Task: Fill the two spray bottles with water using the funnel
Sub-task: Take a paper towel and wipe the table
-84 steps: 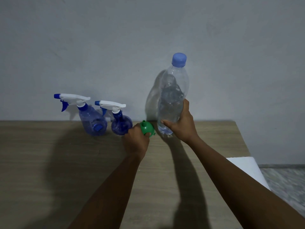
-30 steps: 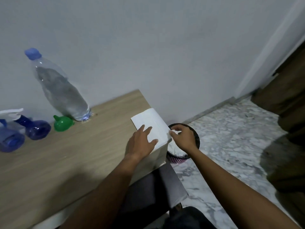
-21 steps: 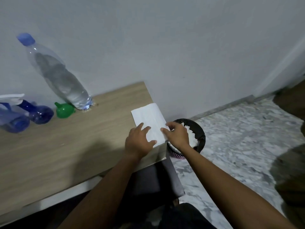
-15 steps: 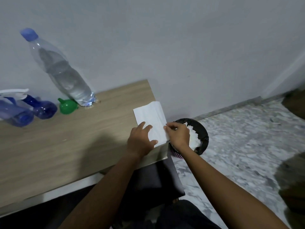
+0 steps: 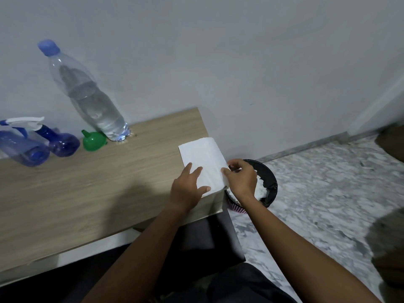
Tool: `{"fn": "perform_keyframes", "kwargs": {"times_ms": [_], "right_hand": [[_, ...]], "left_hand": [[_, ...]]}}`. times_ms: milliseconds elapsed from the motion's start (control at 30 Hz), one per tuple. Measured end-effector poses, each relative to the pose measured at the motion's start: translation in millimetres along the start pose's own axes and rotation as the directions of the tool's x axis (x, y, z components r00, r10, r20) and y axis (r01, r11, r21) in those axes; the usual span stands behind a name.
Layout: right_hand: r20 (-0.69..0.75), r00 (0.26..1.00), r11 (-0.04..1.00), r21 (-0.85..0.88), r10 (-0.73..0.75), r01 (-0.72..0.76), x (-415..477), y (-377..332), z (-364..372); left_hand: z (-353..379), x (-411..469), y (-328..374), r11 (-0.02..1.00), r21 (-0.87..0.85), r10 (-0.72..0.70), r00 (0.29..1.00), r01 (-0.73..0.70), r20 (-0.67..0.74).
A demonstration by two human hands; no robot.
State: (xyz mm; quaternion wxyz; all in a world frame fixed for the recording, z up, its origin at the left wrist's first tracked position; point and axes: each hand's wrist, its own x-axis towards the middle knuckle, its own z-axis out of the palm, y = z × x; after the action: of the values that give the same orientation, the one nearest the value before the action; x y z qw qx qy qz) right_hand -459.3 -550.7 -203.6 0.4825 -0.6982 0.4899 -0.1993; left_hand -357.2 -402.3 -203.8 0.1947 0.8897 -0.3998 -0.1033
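Observation:
Two blue spray bottles (image 5: 24, 147) (image 5: 62, 144) with white triggers stand at the table's far left by the wall. A green funnel (image 5: 94, 141) lies beside them. A tall clear water bottle (image 5: 87, 92) with a blue cap stands right of the funnel. At the table's right corner lies a white stack of paper tissues (image 5: 202, 162). My left hand (image 5: 187, 191) rests flat on the stack with fingers spread. My right hand (image 5: 241, 178) pinches the stack's right edge between thumb and fingers.
The wooden table (image 5: 87, 193) ends just right of the tissues. On the marble floor below that corner stands a black bin (image 5: 270, 186) with white paper in it. A dark stool seat (image 5: 203, 239) sits under the table edge. The wall runs close behind.
Both hands left the funnel and water bottle and moved right to the tissue stack. Over the last second the hands barely shifted; the right hand's pinch moved onto the stack's edge.

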Motion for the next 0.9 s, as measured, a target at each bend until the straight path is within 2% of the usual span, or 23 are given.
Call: {"fn": "perform_keyframes", "kwargs": {"times_ms": [100,167,233,300,433,633,767,900], "right_hand": [[0.044,0.988,0.983,-0.108,-0.147,0.151,-3.3,-4.5,1.6],[0.158,0.978,0.969,-0.182,-0.138,0.166,-4.5,-6.7,2.6],[0.206,0.974,0.965,-0.222,-0.089,0.136,-5.2,-8.0,3.4],[0.194,0.978,0.963,-0.243,-0.071,0.118,-5.7,-9.1,4.6],[0.148,0.985,0.940,-0.316,-0.084,0.128,-8.0,-10.8,8.0],[0.067,0.991,0.914,-0.385,-0.112,0.129,-12.2,-12.5,11.3],[0.071,0.991,0.902,-0.411,-0.115,0.134,-14.5,-13.7,12.0],[0.074,0.990,0.901,-0.412,-0.119,0.139,-17.6,-16.2,11.9]], "left_hand": [[-6.3,-1.0,5.5,0.998,-0.054,-0.035,0.999,0.036,0.019],[-8.7,-2.4,6.1,0.997,-0.052,-0.052,0.998,0.054,0.042],[-10.1,-5.1,4.3,0.998,-0.047,-0.051,0.998,0.053,0.044],[-6.7,-7.3,-0.9,0.998,-0.041,-0.040,0.999,0.042,0.033],[-2.7,-6.8,-7.5,0.999,-0.027,-0.025,0.992,0.028,0.120],[-2.1,-6.4,-11.7,1.000,-0.009,0.023,0.993,-0.022,0.116],[-0.8,-8.5,-11.5,0.999,-0.033,0.038,0.991,-0.034,0.125],[0.7,-7.1,-13.5,0.999,-0.038,0.029,0.997,-0.027,0.072]]}}
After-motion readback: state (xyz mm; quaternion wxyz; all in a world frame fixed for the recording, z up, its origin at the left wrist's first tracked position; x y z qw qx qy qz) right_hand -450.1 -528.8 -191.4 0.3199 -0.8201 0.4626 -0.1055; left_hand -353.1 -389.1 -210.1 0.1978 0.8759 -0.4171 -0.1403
